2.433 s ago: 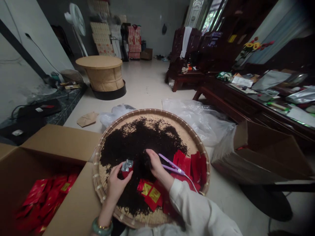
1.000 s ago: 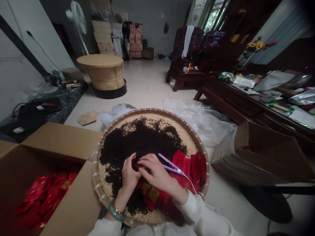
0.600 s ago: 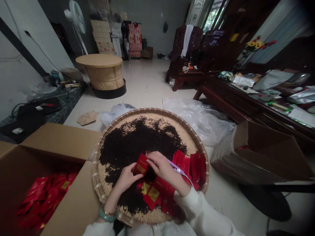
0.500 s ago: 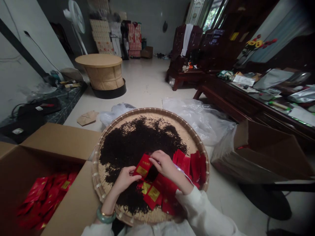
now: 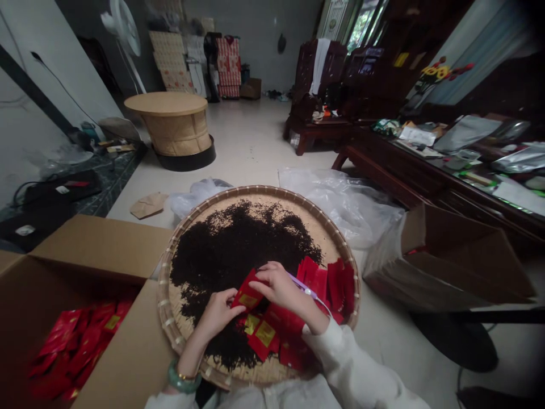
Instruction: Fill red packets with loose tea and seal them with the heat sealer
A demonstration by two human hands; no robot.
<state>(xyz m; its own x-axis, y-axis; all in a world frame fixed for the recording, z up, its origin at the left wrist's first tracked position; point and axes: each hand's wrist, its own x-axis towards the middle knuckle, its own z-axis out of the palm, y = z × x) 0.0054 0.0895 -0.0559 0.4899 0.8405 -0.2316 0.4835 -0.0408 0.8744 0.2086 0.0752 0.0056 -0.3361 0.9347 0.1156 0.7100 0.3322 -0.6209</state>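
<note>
My left hand [image 5: 218, 311] pinches the lower left edge of a small red packet [image 5: 247, 293] with a gold label. At the packet's upper right, my right hand [image 5: 279, 288] closes its fingers on the edge. A slim purple tool [image 5: 303, 285] with a pale cord shows behind my right hand; whether that hand also grips it is hidden. Both hands are over a round bamboo tray [image 5: 164, 307], which holds a spread of dark loose tea leaves [image 5: 230, 244]. More red packets [image 5: 266, 335] lie below my right hand, and others stand bunched at the tray's right side.
At left, an open cardboard box [image 5: 114, 238] contains many red packets [image 5: 85, 346]. Another carton [image 5: 451, 267] stands at right. Clear plastic sheeting [image 5: 340, 204] lies beyond the tray, near a dark wooden table [image 5: 383, 170]. A round drum-shaped stand [image 5: 170, 125] is farther back.
My right fingers have come down slightly over the packet's top, and the packet has tilted. More of the purple tool shows. The whole view has shifted a little.
</note>
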